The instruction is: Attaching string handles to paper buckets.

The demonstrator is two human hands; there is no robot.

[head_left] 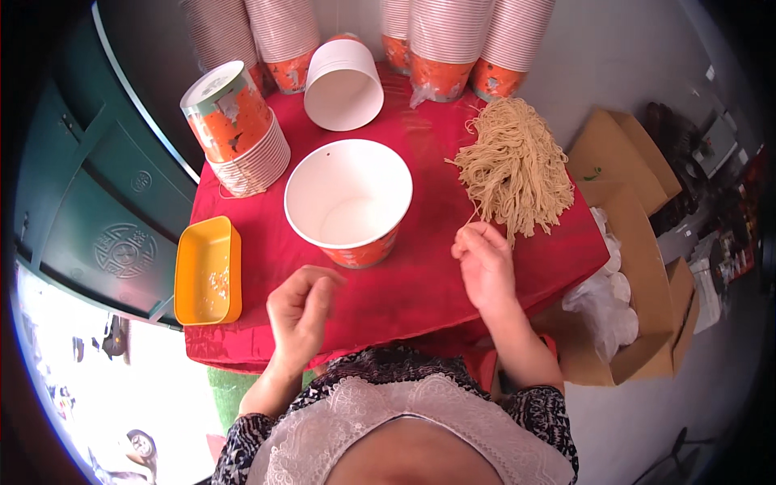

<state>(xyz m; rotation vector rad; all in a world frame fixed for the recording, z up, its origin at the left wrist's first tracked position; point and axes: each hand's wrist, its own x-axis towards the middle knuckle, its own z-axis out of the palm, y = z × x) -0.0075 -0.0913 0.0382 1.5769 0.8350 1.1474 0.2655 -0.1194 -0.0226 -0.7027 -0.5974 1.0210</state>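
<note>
A large white-lined paper tub [347, 198] with an orange outside stands upright and open near the middle of the red-covered table. Just in front of it, to the left, my left hand [303, 311] is closed, its thumb against the curled fingers; anything in it is too small or hidden to make out. My right hand [489, 263] is pinched at the near edge of a heap of thin tan strands [517, 166] that look like noodles or string. One strand runs from the heap to my right fingertips.
A yellow plastic box [187, 275] with pale crumbs lies at the table's left edge. Behind it stand upturned stacked tubs [234, 117]. Another tub [343, 85] lies on its side, with tall tub stacks [449, 48] at the back. An open cardboard box [638, 267] stands to the right.
</note>
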